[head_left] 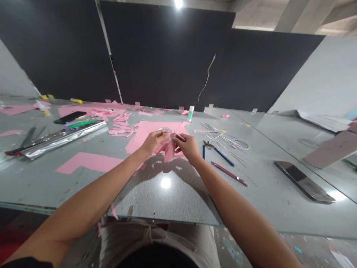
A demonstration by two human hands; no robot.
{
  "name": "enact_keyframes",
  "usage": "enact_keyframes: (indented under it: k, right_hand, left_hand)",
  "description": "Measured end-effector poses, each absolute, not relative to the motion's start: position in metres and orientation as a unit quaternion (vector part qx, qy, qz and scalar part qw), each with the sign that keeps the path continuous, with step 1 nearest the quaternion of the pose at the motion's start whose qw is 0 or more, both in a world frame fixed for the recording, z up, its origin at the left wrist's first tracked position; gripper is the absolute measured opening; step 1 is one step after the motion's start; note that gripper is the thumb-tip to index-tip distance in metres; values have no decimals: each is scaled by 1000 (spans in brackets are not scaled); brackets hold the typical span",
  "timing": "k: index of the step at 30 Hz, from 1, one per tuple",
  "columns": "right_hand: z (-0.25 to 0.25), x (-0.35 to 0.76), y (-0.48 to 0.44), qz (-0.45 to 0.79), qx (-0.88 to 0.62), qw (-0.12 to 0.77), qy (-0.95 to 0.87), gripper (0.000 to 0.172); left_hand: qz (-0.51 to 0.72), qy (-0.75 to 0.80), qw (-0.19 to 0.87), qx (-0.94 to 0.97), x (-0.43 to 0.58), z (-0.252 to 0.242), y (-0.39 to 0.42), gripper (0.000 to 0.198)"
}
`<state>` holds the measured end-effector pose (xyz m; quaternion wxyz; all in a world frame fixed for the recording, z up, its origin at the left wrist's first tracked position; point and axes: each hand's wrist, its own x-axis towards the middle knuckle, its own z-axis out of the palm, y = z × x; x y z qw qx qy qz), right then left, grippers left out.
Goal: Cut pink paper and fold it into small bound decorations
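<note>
My left hand [154,141] and my right hand [187,147] come close together over the middle of the table. Between them hangs a folded strip of pink paper [169,152]; the fingers of both hands are pinched at its upper end. Something thin, perhaps wire, shows at the fingertips, too small to make out. Beneath and behind my hands lie pink paper sheets [142,131], with a roll of clear tape [164,129] on top. A glue stick [190,113] stands upright just beyond my right hand.
Right of my hands lie blue-handled pliers [220,153], a dark red craft knife [229,173] and loose wires [223,137]. A phone [302,181] rests farther right. At left are a foil roll [65,139], another phone [69,117] and pink scraps [121,128]. A black partition [167,56] rises behind.
</note>
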<state>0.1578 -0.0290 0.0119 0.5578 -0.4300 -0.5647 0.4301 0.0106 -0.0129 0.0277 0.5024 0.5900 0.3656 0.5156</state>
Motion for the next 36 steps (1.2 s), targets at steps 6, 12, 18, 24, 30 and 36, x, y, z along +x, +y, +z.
enact_keyframes:
  k: [6, 12, 18, 24, 30, 36]
  right_hand:
    - [8, 161, -26, 344, -456, 594, -566, 28]
    - [12, 165, -37, 36, -460, 587, -665, 14]
    - [8, 163, -30, 239, -499, 581, -596, 36]
    - [-3, 161, -16, 436, -434, 538, -577, 32]
    - [-2, 163, -19, 411, -443, 573, -554, 33]
    - [3, 166, -22, 417, -438, 586, -539, 29]
  left_hand:
    - [503, 380, 494, 599, 8, 14, -2, 35]
    - [548, 376, 488, 566, 7, 6, 5, 36]
    - [546, 349, 515, 562, 9, 8, 2, 40]
    - [505, 360, 464, 632, 8, 10, -1, 36]
    - [520, 398, 408, 636, 6, 11, 1, 27]
    - [516, 401, 422, 628, 5, 7, 2, 29]
